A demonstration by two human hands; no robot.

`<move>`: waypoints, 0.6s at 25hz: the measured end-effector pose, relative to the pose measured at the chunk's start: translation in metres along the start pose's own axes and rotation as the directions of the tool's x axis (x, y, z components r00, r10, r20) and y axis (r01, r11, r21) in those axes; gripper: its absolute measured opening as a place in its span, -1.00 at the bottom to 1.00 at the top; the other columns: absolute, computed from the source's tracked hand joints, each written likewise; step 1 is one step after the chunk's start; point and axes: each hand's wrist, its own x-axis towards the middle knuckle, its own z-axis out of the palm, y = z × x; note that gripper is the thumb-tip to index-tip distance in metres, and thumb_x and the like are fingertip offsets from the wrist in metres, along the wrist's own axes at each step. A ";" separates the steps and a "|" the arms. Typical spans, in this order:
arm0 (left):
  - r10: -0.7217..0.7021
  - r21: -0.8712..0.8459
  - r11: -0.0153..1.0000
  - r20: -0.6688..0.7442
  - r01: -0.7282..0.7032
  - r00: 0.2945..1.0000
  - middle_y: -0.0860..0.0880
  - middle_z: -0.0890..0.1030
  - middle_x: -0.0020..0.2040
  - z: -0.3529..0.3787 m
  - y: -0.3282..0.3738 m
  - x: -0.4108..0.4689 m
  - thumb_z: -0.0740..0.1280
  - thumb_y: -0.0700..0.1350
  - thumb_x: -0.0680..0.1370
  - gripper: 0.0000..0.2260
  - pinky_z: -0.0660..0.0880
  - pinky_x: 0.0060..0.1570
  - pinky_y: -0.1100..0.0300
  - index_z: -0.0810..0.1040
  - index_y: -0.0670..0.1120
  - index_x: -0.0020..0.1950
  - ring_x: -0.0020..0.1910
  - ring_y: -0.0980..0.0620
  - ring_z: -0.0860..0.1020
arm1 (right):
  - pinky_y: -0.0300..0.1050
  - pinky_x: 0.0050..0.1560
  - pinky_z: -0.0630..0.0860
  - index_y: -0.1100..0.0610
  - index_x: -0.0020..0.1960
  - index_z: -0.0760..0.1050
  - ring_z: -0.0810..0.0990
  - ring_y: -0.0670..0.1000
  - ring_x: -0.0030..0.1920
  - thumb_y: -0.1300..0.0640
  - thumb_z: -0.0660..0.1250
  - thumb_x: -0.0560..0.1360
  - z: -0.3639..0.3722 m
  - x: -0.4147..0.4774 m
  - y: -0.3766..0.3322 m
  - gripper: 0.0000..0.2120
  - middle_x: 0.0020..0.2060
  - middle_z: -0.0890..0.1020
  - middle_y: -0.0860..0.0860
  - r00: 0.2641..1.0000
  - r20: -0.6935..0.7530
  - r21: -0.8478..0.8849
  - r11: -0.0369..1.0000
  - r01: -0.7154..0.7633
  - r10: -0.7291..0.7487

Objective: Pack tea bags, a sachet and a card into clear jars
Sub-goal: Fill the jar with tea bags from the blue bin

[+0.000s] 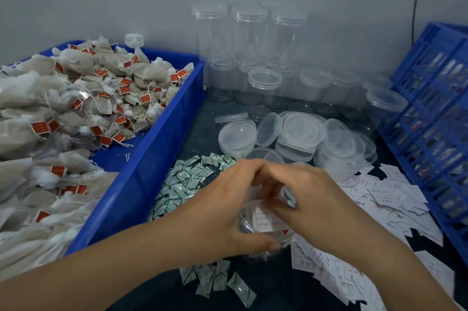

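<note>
My left hand (228,206) wraps around a clear jar (266,229) at the table's front centre. My right hand (311,199) reaches over the jar's mouth, fingers pinched on a white card with red print (266,217) that lies inside the jar. A green-and-white sachet (291,199) shows by my right fingers; whether it is held I cannot tell. Loose sachets (182,184) lie left of the jar, and a pile of cards (379,196) lies to its right. Tea bags with red tags (101,87) fill the blue bin (157,153) on the left.
Empty lidded clear jars (266,82) stand stacked against the back wall. Loose clear lids (298,133) are heaped behind my hands. A blue slatted crate (435,118) stands on the right. More sachets (217,277) lie near the front edge.
</note>
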 end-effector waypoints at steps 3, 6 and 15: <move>-0.001 0.021 1.000 -0.001 0.001 1.000 0.38 0.29 0.22 0.001 0.000 0.000 0.51 0.17 0.34 -0.29 0.31 0.22 0.44 0.15 0.27 0.34 0.30 0.37 0.29 | -0.09 0.01 0.53 0.04 -0.01 0.60 0.59 -0.14 -0.07 0.41 0.45 0.40 -0.001 -0.001 0.001 -0.69 -0.16 0.60 -0.22 0.997 -0.066 0.003 0.999 0.033 -0.032; -0.001 0.020 1.000 -0.003 0.001 1.000 0.35 0.33 0.19 0.000 0.001 0.001 0.52 0.16 0.34 -0.33 0.35 0.19 0.41 0.20 0.25 0.31 0.26 0.33 0.34 | -0.12 0.03 0.47 0.04 -0.06 0.57 0.55 -0.13 -0.08 0.38 0.47 0.40 0.001 0.000 0.002 -0.73 -0.18 0.56 -0.22 0.996 -0.053 -0.047 0.997 0.068 -0.070; 0.007 0.022 1.000 0.002 -0.007 1.000 0.25 0.38 0.10 -0.001 0.002 0.001 0.52 0.14 0.35 -0.48 0.43 0.05 0.35 0.29 0.22 0.16 0.15 0.22 0.41 | -0.45 0.09 0.24 0.07 -0.06 0.57 0.43 -0.38 -0.13 0.28 0.39 0.39 0.003 -0.002 0.004 -0.82 -0.24 0.42 -0.42 0.994 0.013 -0.112 0.988 0.106 -0.106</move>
